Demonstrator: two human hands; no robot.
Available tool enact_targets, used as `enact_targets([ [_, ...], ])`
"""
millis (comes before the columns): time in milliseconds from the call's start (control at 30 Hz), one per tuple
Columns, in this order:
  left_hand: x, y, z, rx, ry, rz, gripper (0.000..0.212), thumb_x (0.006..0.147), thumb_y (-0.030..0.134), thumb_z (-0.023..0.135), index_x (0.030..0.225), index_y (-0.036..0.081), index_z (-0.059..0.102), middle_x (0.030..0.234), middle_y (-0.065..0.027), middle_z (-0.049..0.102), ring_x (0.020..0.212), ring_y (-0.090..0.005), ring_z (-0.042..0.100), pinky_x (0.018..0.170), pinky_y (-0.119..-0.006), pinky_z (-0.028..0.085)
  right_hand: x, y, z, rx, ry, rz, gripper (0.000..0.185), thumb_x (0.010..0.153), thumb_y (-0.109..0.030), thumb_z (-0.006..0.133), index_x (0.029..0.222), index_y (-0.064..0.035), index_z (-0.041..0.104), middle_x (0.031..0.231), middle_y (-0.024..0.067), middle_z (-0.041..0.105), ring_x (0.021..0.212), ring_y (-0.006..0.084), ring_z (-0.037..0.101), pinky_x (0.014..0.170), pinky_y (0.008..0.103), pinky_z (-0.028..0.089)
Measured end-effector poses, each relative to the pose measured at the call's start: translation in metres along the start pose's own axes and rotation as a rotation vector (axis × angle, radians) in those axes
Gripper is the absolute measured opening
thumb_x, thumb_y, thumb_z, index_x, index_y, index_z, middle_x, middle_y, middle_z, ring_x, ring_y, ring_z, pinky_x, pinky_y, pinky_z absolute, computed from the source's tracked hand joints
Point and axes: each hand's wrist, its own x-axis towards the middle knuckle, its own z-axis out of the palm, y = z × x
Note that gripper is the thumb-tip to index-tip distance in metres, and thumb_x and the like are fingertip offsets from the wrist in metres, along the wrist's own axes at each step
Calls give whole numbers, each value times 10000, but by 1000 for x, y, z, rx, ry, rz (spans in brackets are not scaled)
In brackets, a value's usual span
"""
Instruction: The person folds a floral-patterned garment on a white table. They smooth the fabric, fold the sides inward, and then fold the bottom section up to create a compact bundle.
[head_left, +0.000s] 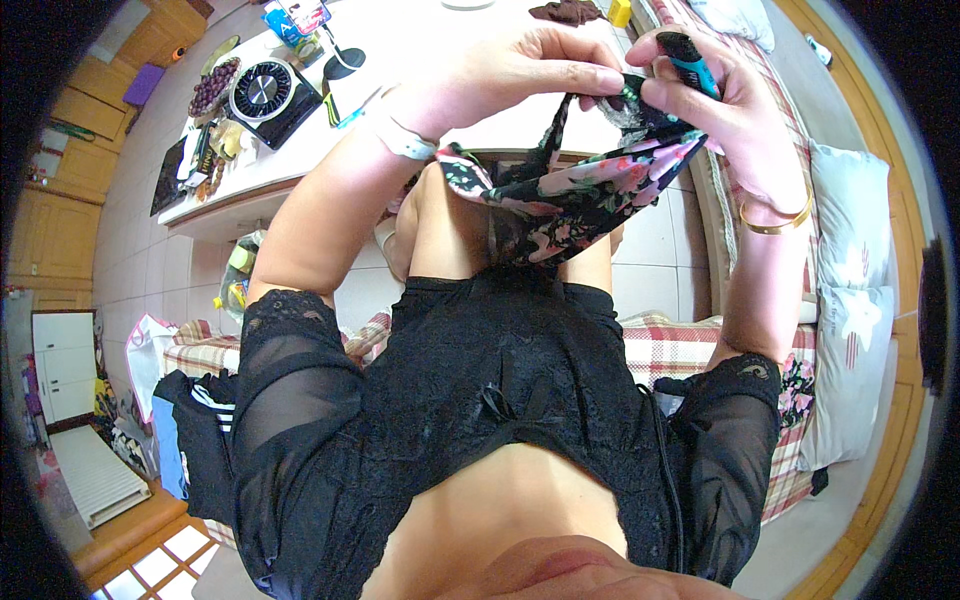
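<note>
A black floral fabric garment (577, 202) with pink flowers and black lace hangs between my hands, its lower part over my lap. My left hand (555, 64), at the upper middle, pinches its edge between thumb and fingers. My right hand (720, 112) pinches the same edge close by, fingertips nearly meeting the left ones. A black and teal tool with a rounded black end (688, 64) also sits in the right hand's fingers; its kind I cannot tell. Whether a needle or thread is at the fingertips cannot be seen.
The white table (420, 45) ahead carries a round-topped black appliance (262, 90), a bowl of grapes (215, 86), a phone stand (345, 64) and small items. Plaid-covered seating (667, 345) is beneath and to the right, with pale cushions (851, 217). Dark clothes (202, 442) lie at left.
</note>
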Motion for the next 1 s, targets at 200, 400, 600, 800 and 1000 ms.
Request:
enact_targets([
  [200,-12,30,-28,-236,61,-258,240,840,36,729,1070,15,664,972,-50,702,894,-104,649,819,-242,529,3,59,-35,251,-97,95,170,909,-159,689,1038,-51,664,853,-62,628,761,30,558,714,196,440],
  [400,-19,23,-27,247,2,-405,224,857,16,672,1079,0,649,920,-11,657,918,-102,588,862,-259,479,-5,93,-67,693,185,-42,250,963,-186,614,1165,-40,626,927,26,678,783,99,660,670,221,541],
  [600,-49,-28,-52,866,309,-242,210,872,211,690,997,45,663,728,-54,620,713,-123,604,690,-292,486,-25,67,-81,822,379,-222,292,969,-187,601,1178,18,615,1031,133,708,886,215,703,783,339,586],
  [800,-61,-24,-60,557,384,-94,243,940,55,538,1153,-29,619,1062,-112,677,987,-177,603,914,-309,476,-35,85,-108,795,584,-86,214,945,-134,640,1099,12,662,1021,107,715,899,162,696,832,308,555],
  [1000,-77,5,-50,842,388,-84,255,946,90,550,1173,2,628,1106,-109,680,985,-188,639,902,-306,497,-21,124,-99,528,713,104,221,895,-153,709,1065,-14,689,961,51,710,852,110,671,763,245,527],
])
